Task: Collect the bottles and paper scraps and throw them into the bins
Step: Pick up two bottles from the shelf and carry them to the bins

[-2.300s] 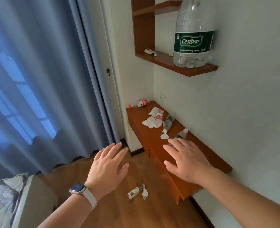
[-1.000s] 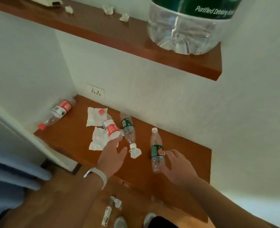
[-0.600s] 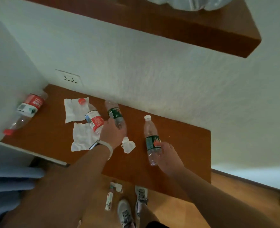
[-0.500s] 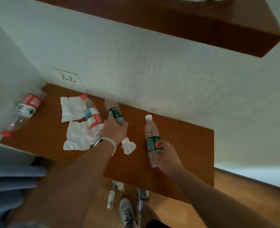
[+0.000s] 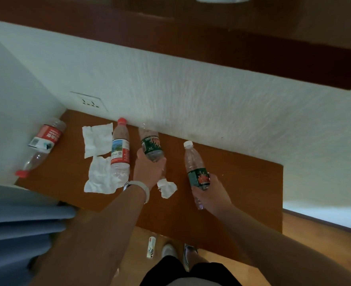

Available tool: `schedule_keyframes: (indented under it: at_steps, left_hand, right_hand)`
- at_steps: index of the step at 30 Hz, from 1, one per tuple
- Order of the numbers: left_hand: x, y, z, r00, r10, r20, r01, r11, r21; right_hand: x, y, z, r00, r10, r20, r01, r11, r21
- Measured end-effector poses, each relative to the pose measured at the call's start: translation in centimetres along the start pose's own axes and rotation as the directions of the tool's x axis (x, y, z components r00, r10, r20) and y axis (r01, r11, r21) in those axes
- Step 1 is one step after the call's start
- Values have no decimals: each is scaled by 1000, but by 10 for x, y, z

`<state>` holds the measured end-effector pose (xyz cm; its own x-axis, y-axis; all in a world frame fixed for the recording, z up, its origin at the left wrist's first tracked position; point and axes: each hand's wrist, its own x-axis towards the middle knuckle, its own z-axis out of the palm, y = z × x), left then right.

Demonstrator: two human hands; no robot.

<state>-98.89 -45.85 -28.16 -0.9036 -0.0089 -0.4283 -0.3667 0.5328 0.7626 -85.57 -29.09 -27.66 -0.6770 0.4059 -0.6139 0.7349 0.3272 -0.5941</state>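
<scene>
Both hands are now closing on bottles where a second ago they were only reaching with fingers spread. The left hand [image 5: 147,172], watch strap at the wrist, is wrapping its fingers round the neck end of the capless green-label bottle [image 5: 150,146], which is lying on the wooden desk [image 5: 242,193] with its base toward the wall. The right hand [image 5: 210,196] is gripping the lower half of the white-capped green-label bottle [image 5: 196,170], cap pointing at the wall; whether it is clearing the desk yet cannot be told. Still waiting: the red-label bottle [image 5: 120,153] lying across two flattened paper tissues [image 5: 98,159], a second red-label bottle [image 5: 43,144] in the left corner, and a crumpled paper scrap [image 5: 168,189] just beside the left hand. A small bottle [image 5: 151,247] is lying on the floor near the shoes [image 5: 169,251]. No bins are showing. Judgement: collecting is only starting; two bottles secured, the carry-off coming next.
</scene>
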Motion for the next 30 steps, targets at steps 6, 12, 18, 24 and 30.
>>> schedule_keyframes:
  at_steps: [6,12,18,24,30]
  left_hand:
    - [-35,9,-13,996,77,33,-69,976,-206]
    - [-70,17,-30,981,138,140,-101,966,-238]
    - [-100,22,-39,924,273,266,-212,948,-237]
    - [-136,24,-20,831,350,432,-260,931,-256]
    - [-183,42,20,730,388,562,-305,921,-241]
  right_hand:
    - [-19,-10,-19,998,-65,-17,66,994,86]
    - [-67,-15,-42,994,-102,-28,106,957,271]
    - [-110,4,-43,982,-101,-162,149,938,314]
    - [-159,43,-40,942,40,-334,112,899,423]
    - [-208,90,-56,876,148,-459,129,845,519]
